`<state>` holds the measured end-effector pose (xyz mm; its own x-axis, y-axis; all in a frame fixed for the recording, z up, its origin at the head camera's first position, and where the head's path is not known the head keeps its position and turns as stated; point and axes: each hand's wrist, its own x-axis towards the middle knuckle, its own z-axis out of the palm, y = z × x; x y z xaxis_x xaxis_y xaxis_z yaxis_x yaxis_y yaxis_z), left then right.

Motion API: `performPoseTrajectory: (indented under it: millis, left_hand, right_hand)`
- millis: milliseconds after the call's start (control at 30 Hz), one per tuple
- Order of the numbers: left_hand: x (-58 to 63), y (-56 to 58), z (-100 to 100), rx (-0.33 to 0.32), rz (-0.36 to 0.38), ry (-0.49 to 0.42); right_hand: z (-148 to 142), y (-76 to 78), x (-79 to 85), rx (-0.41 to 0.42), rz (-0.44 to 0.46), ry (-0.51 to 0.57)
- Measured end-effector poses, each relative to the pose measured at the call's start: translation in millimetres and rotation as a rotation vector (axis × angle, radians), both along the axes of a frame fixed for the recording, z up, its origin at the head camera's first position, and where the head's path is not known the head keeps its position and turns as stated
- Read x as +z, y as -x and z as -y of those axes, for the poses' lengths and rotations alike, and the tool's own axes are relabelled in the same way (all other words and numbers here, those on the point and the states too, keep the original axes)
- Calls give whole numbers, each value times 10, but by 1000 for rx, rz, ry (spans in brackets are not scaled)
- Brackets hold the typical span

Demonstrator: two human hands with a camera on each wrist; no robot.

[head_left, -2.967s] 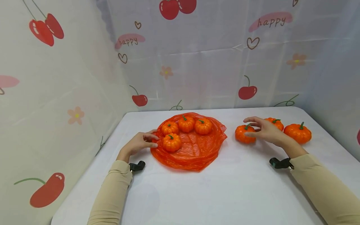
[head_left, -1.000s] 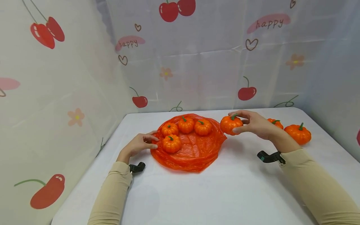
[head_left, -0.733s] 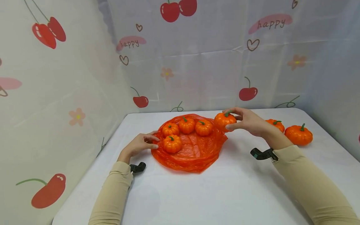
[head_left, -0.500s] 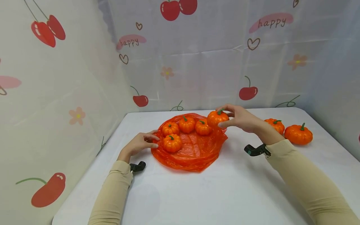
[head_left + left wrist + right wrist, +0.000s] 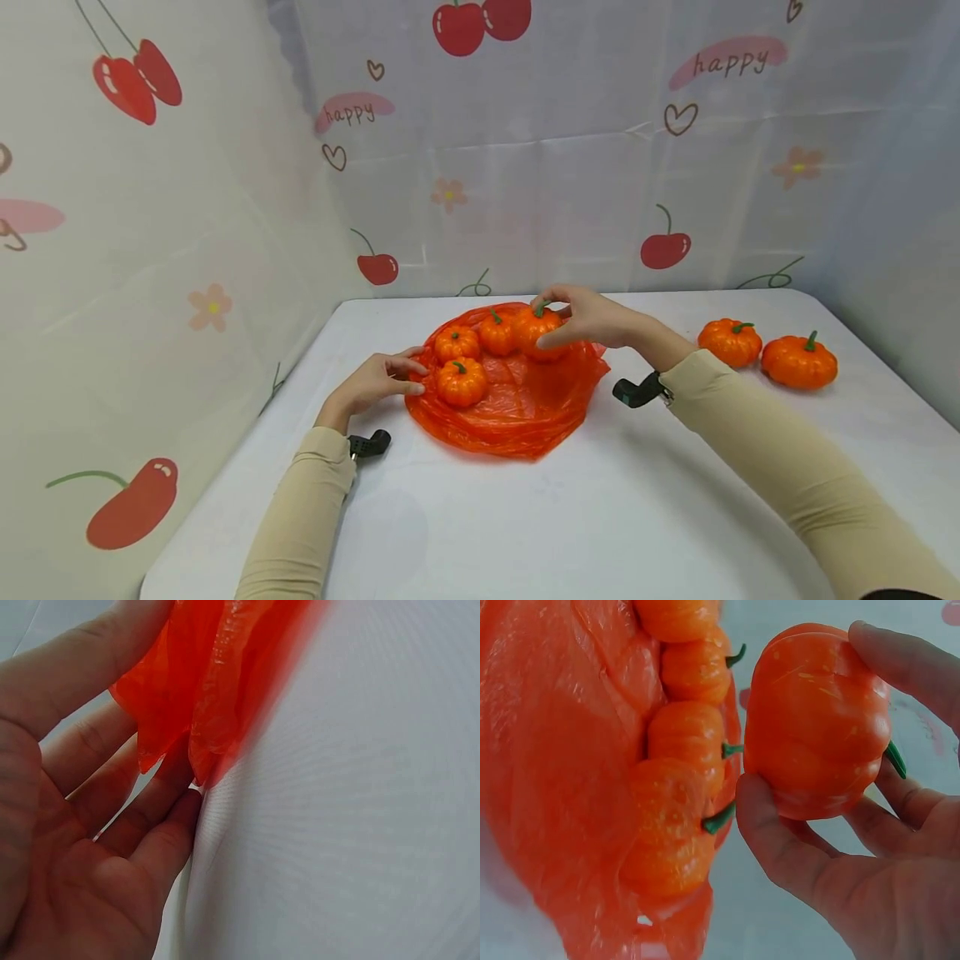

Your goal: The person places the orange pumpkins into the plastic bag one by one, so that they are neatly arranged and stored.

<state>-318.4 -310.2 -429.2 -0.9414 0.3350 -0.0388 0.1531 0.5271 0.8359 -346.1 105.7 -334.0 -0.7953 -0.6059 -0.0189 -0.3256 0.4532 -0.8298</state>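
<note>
My right hand (image 5: 600, 318) grips a small orange pumpkin (image 5: 817, 720) with a green stem, thumb and fingers on opposite sides. It is held up over a thin red-orange plastic bag (image 5: 517, 429) spread open on the table. Several like pumpkins sit inside the bag: one at the left front (image 5: 461, 383), another behind it (image 5: 456, 343), and one at the back (image 5: 495, 335). A further one is mostly hidden behind the held pumpkin in the head view. At the bag's left rim, my left hand (image 5: 377, 381) holds the plastic (image 5: 180, 682) between thumb and fingers.
Two more pumpkins stand on the right of the white table (image 5: 525, 525): a rounder one (image 5: 730, 342) and a wider one (image 5: 798, 362) beside it. A printed cloth (image 5: 562, 167) hangs along the back and sides.
My right hand has taken a pumpkin from right of the bag, lifted it and carried it left until it is over the bag. The left hand stays at the rim.
</note>
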Motion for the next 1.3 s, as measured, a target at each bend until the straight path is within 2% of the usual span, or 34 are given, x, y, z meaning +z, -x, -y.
performPoseTrajectory:
  millis: [367, 600, 867, 1133, 1300]
  left_hand:
    - [12, 30, -1, 6, 12, 2]
    - [7, 28, 3, 1, 10, 3]
    - [15, 23, 7, 8, 15, 6]
    - [22, 22, 6, 8, 16, 5]
    - [31, 1, 1, 12, 23, 4]
  right_hand:
    - [382, 131, -40, 41, -90, -155]
    - [552, 133, -138, 42, -97, -238]
    - [641, 138, -253, 50, -116, -274]
    - [666, 104, -318, 45, -171, -265]
    - [683, 67, -367, 32, -174, -262]
